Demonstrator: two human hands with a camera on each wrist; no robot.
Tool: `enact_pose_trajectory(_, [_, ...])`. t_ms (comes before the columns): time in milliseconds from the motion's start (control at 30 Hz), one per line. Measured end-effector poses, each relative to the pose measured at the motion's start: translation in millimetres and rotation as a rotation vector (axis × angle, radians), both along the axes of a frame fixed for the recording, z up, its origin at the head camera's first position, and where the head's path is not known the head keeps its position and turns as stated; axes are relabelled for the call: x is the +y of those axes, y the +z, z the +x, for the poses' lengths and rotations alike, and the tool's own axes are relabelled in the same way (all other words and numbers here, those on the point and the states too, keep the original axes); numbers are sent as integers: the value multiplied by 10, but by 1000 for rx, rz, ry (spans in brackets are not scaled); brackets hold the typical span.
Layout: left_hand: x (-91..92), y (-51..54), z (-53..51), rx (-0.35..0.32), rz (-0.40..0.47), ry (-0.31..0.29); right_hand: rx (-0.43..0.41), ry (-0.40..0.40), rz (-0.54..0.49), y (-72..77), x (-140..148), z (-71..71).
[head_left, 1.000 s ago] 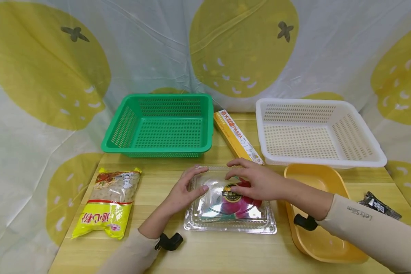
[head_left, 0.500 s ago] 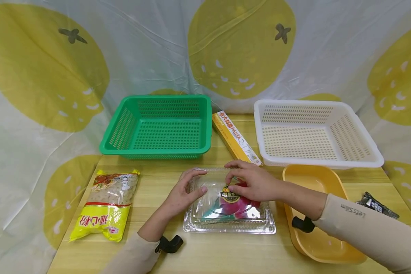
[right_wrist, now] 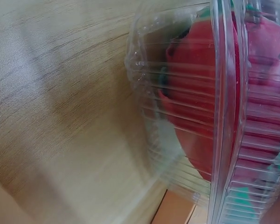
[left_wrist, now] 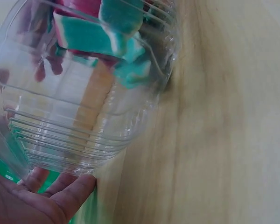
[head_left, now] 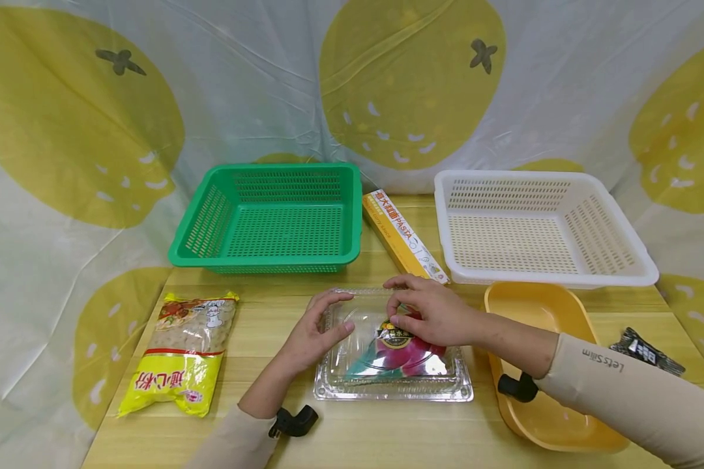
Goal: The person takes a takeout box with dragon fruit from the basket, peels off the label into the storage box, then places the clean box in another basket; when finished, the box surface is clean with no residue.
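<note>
A clear plastic clamshell box [head_left: 358, 365] lies on the table in the head view, its lid down. Red-pink and green shapes [right_wrist: 193, 93] fill part of it, and a dark round label [head_left: 394, 334] marks the lid. My left hand [head_left: 305, 335] is at the box's left side, thumb over the lid; in the left wrist view its fingers [left_wrist: 74, 193] lie against the plastic edge. From the right, my right hand [head_left: 437, 312] lies over the lid with bent fingers, thumb and forefinger close together by the label. Whether they pinch anything is hidden.
Behind stand a green basket [head_left: 264, 267] and a white basket [head_left: 554, 277], a pasta box [head_left: 405, 238] between them. A yellow macaroni bag [head_left: 182, 352] lies left. Under my right forearm is an orange tub [head_left: 504, 404]; a black wrapped packet [head_left: 645, 352] lies beyond it.
My right thumb and forefinger have drawn closer together by the label. My left hand and the box have stayed nearly still; the head view has shifted slightly.
</note>
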State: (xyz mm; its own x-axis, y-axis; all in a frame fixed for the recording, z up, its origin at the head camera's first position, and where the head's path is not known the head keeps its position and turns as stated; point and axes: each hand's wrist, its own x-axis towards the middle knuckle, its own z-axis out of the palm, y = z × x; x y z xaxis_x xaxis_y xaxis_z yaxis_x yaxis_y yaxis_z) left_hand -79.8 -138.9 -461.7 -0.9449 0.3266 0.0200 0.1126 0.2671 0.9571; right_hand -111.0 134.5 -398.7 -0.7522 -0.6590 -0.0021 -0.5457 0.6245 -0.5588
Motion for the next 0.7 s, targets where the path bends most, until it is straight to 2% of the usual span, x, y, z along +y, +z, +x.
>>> enact_pose_trajectory(700, [16,30,11,-27,24,8,-66,-10,-43,8,8,-18])
